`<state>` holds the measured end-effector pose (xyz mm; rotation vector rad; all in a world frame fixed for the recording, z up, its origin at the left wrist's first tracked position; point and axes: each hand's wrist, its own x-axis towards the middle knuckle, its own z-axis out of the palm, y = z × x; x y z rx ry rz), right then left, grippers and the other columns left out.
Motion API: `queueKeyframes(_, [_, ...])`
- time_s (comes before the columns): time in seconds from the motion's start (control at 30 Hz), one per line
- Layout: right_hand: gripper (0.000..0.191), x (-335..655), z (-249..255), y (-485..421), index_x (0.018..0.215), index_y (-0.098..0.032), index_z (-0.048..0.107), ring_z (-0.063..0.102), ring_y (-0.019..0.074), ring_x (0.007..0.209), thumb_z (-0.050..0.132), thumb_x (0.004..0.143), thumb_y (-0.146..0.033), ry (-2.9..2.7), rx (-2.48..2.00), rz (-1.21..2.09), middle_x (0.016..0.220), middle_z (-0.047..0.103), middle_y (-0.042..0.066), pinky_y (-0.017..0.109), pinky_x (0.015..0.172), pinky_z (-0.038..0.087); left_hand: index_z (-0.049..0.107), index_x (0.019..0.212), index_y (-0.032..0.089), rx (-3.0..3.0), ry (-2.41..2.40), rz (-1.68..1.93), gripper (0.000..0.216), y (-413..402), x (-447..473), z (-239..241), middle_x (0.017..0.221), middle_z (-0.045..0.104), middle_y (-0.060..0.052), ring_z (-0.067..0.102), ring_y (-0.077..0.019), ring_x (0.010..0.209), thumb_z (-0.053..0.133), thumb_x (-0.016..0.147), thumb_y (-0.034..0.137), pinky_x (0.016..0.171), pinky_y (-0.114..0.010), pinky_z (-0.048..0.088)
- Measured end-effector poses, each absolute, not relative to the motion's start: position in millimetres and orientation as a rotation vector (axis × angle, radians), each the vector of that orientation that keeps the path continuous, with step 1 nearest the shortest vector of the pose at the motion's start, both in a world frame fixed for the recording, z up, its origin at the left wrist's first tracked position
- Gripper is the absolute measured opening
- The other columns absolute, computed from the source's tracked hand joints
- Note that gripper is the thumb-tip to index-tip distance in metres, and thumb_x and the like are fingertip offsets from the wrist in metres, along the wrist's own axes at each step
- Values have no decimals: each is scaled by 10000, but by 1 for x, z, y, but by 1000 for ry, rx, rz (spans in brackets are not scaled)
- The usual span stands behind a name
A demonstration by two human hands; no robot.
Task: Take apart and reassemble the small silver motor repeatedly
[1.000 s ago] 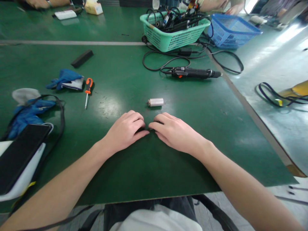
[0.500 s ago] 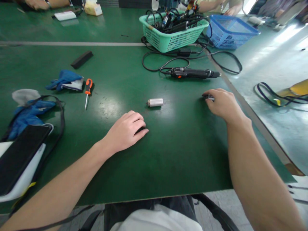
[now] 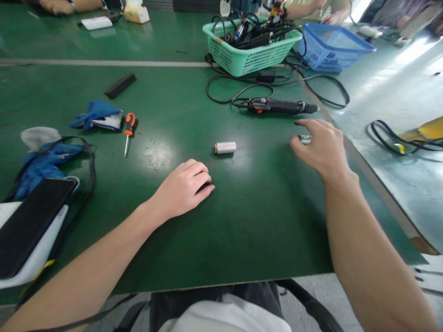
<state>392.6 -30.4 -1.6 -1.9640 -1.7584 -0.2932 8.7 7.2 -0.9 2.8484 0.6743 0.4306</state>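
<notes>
My left hand (image 3: 185,189) rests on the green table, fingers loosely curled and thumb slightly apart, with nothing visible in it. Just beyond its fingertips lies a small silver-white cylinder (image 3: 225,147) on its side, untouched. Over on the right, my right hand (image 3: 320,145) has its thumb and index finger spread apart. A small shiny metal piece (image 3: 305,139) shows in the gap between them, partly covered by the hand; its kind is unclear. Beyond this hand lies a black electric screwdriver (image 3: 277,106) with its cord.
An orange-handled screwdriver (image 3: 129,129), blue gloves (image 3: 98,113) and a dark bar (image 3: 120,85) lie to the left, near a phone (image 3: 34,221). Behind stand a green basket (image 3: 252,60) of corded tools and a blue basket (image 3: 335,48). Co-workers' hands show at the far side.
My right thumb and index finger have spread apart around the metal piece, which they were closed on before. My left hand and the cylinder have stayed in place.
</notes>
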Motion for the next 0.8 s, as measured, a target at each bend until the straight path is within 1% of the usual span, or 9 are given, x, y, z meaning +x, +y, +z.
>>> queueKeyframes(0.07, [422, 361, 3, -26, 1342, -170, 645, 605, 355, 1260, 600, 938, -283, -1802, -1838, -255, 1323, 686, 168, 541, 1099, 447, 704, 954, 157, 2846, 675, 437, 249, 7, 9, 0, 1024, 668, -83, 598, -225, 971, 542, 1037, 327, 906, -414, 514])
queueKeyframes(0.2, [548, 299, 1, -15, 1482, -113, 519, 490, 363, 1416, 559, 1001, -372, -2091, -1547, -16, 1506, 557, 204, 549, 1164, 424, 708, 964, 154, 2843, 676, 424, 255, 7, 10, 0, 1037, 668, -91, 600, -230, 985, 529, 1039, 319, 909, -416, 518])
queueKeyframes(0.27, [505, 282, -6, -10, 1460, -124, 536, 528, 355, 1373, 551, 1011, -355, -2174, -1483, 84, 1459, 596, 195, 541, 1157, 434, 706, 962, 150, 2849, 675, 421, 257, 8, 10, 0, 1040, 666, -94, 600, -231, 985, 525, 1040, 316, 913, -419, 519])
queueKeyframes(0.37, [387, 275, -13, -7, 1368, -168, 599, 611, 346, 1220, 549, 1008, -300, -2182, -1463, 162, 1305, 682, 167, 545, 1078, 486, 704, 960, 156, 2851, 673, 426, 245, 8, 11, 0, 1040, 669, -94, 601, -232, 982, 530, 1036, 311, 921, -423, 517])
queueKeyframes(0.47, [307, 278, -14, -10, 1280, -189, 626, 620, 339, 1138, 571, 985, -252, -2162, -1455, 160, 1215, 698, 149, 520, 1008, 509, 696, 964, 163, 2848, 665, 431, 234, 7, 11, 0, 1041, 671, -93, 602, -234, 986, 525, 1035, 305, 925, -427, 517])
queueKeyframes(0.57, [274, 277, -10, -18, 1236, -200, 616, 615, 322, 1117, 592, 964, -220, -2198, -1418, 173, 1185, 688, 130, 481, 988, 514, 658, 971, 155, 2846, 698, 437, 211, 6, 10, 0, 1023, 663, -93, 600, -240, 985, 512, 1034, 294, 921, -425, 518])
queueKeyframes(0.67, [248, 273, -4, -31, 1216, -201, 605, 621, 302, 1114, 593, 969, -225, -2257, -1357, 259, 1178, 679, 119, 458, 991, 518, 600, 1042, 152, 2808, 807, 468, 147, 5, 10, -1, 1014, 656, -88, 601, -241, 954, 541, 1007, 283, 874, -412, 524])
queueKeyframes(0.73, [240, 271, -1, -41, 1216, -214, 600, 626, 290, 1117, 586, 977, -233, -2294, -1312, 322, 1181, 676, 109, 448, 988, 524, 571, 1121, 158, 2774, 876, 489, 185, 5, 9, -1, 1025, 657, -80, 606, -238, 936, 577, 981, 278, 841, -399, 524])
queueKeyframes(0.8, [239, 269, 2, -48, 1214, -226, 599, 631, 283, 1107, 585, 976, -238, -2326, -1289, 358, 1176, 674, 103, 440, 969, 535, 560, 1166, 165, 2773, 881, 488, 218, 6, 9, -2, 1043, 661, -78, 609, -240, 953, 577, 978, 274, 851, -399, 521])
